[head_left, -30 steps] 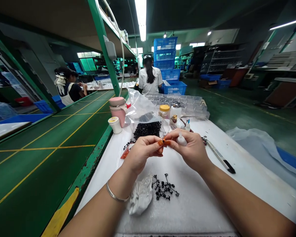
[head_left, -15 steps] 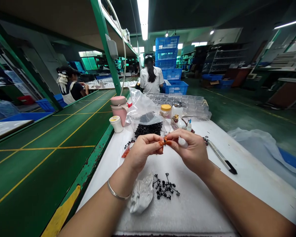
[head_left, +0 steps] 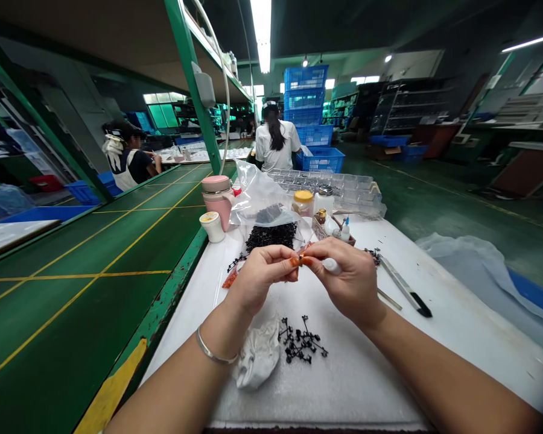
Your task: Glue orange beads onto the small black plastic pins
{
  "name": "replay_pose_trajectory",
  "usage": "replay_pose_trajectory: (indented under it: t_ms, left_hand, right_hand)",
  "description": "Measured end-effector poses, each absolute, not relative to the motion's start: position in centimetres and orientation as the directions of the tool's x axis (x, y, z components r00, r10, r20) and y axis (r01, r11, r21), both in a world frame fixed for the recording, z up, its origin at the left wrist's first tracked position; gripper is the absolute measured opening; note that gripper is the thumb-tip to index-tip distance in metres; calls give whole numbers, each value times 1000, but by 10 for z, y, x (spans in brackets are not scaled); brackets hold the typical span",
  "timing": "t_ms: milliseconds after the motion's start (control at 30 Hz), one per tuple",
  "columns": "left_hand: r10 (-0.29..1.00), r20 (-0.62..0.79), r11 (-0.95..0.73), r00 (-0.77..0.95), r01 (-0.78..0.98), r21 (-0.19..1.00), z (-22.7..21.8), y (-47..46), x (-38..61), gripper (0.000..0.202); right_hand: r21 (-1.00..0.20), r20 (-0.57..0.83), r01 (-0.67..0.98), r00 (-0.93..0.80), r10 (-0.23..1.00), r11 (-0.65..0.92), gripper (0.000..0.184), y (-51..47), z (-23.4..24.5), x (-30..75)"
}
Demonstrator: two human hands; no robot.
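Observation:
My left hand [head_left: 260,278] and my right hand [head_left: 347,280] meet above the white table [head_left: 434,349], fingertips pinched together on a tiny part too small to name. The right hand also carries a small white dropper bottle [head_left: 331,266] against its fingers. Below the hands lies a cluster of small black plastic parts [head_left: 302,345] beside a crumpled white cloth [head_left: 257,357]. Behind the hands, a clear bag [head_left: 265,208] spills a heap of black parts [head_left: 271,235].
A pink flask [head_left: 218,199], a small white cup [head_left: 212,227], jars [head_left: 304,202] and clear compartment trays [head_left: 344,190] stand at the back. A metal tool with a black handle [head_left: 405,289] lies to the right. A green conveyor [head_left: 95,259] runs left. Other people sit further along.
The hands have stayed pinched together with only slight shifts. The white bottle in the right hand has tipped a little lower.

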State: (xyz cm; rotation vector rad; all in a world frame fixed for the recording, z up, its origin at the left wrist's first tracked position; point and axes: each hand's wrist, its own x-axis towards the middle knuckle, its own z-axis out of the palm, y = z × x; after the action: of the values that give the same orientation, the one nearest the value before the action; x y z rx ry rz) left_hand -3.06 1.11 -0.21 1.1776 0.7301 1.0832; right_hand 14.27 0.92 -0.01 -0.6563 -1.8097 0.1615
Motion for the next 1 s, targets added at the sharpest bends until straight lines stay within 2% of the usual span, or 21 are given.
replay_pose_trajectory:
  t_ms: [233, 467, 833, 1000]
  left_hand:
    - [937, 77, 29, 342, -295, 955, 0, 12, -31, 19]
    - [936, 85, 14, 343, -277, 961, -1, 11, -32, 20]
    - [936, 80, 21, 344, -282, 959, 1, 12, -30, 21]
    - [938, 84, 13, 336, -275, 961, 1, 12, -31, 22]
  right_hand:
    - [-480, 815, 311, -189, 548, 820, 11, 11, 0, 142]
    - [-537, 786, 304, -159, 598, 787, 4, 10, -1, 143]
    - [-475, 818, 327, -177, 547, 817, 7, 11, 0, 143]
    - [-498, 805, 329, -168, 569, 802, 5, 8, 1, 142]
